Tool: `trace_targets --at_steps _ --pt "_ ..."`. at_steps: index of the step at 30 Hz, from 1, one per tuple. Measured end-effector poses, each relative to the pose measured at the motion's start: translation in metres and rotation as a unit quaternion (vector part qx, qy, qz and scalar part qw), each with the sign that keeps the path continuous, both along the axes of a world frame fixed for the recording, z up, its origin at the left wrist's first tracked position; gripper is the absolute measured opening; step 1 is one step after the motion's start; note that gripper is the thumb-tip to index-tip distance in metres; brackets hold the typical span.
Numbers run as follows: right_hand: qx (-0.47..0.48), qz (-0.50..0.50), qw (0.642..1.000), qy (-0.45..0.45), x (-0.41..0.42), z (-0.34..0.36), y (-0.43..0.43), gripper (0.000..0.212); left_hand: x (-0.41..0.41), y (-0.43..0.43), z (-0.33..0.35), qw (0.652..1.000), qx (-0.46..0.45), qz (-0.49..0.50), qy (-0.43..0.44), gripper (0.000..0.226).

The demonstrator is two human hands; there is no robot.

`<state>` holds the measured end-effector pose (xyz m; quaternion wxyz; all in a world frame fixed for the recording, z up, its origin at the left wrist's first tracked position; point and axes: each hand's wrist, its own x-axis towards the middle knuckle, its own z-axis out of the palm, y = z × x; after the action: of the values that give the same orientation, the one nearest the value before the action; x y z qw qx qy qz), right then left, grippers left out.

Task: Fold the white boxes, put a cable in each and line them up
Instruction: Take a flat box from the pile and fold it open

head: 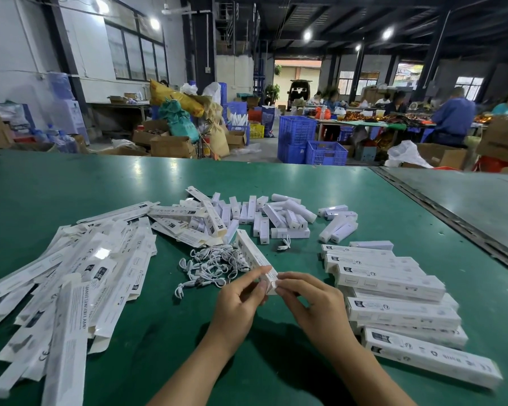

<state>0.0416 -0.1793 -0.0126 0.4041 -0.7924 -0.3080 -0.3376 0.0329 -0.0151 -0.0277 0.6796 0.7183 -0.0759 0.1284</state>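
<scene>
Two bare forearms reach in from the near edge over the green bench [159, 332]. The left grip [241, 303] pinches the near end of one white box [252, 253] between thumb and fingers. The right grip [314, 306] pinches the same end from the other side, its fingertips on the end flap. That box is folded up and slants away from the hands, with its far end over the cables.

To the left sprawls a pile of flat boxes [85, 273], overlapping and too many to count. To the right lie the finished boxes [393, 288], at least seven, side by side and partly stacked in a rough row that runs away from the camera.

Just beyond the hands is a tangle of white cables [214, 268], which I cannot count. One lone cable [285, 244] lies a little farther on, apart from the tangle.

Farther back is a heap of small white blocks [264, 218], with four more blocks [338, 222] lying apart to its right. A grey second bench [467, 200] adjoins on the right.

On the floor past the bench stand three blue crates [296, 130] among cardboard cartons. Several people sit at a far table [364, 123].
</scene>
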Motion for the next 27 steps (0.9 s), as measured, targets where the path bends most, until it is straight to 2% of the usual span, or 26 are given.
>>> trace_targets --at_steps 13,21,25,27 --pt "-0.002 0.008 1.0 0.001 0.004 -0.001 -0.002 0.011 0.0 0.001 -0.004 1.0 0.024 -0.012 -0.008 0.028" --pt "-0.023 0.02 1.0 0.003 0.006 -0.002 -0.003 0.009 0.002 0.004 -0.009 0.998 0.05 -0.02 -0.026 0.04" --pt "-0.042 0.027 0.999 0.003 0.008 -0.002 -0.005 0.008 0.002 0.001 -0.011 0.998 0.054 -0.017 -0.025 0.057" --pt "-0.046 0.032 0.998 0.006 0.009 -0.002 -0.005 0.006 0.002 0.001 -0.011 0.998 0.06 -0.013 -0.025 0.058"
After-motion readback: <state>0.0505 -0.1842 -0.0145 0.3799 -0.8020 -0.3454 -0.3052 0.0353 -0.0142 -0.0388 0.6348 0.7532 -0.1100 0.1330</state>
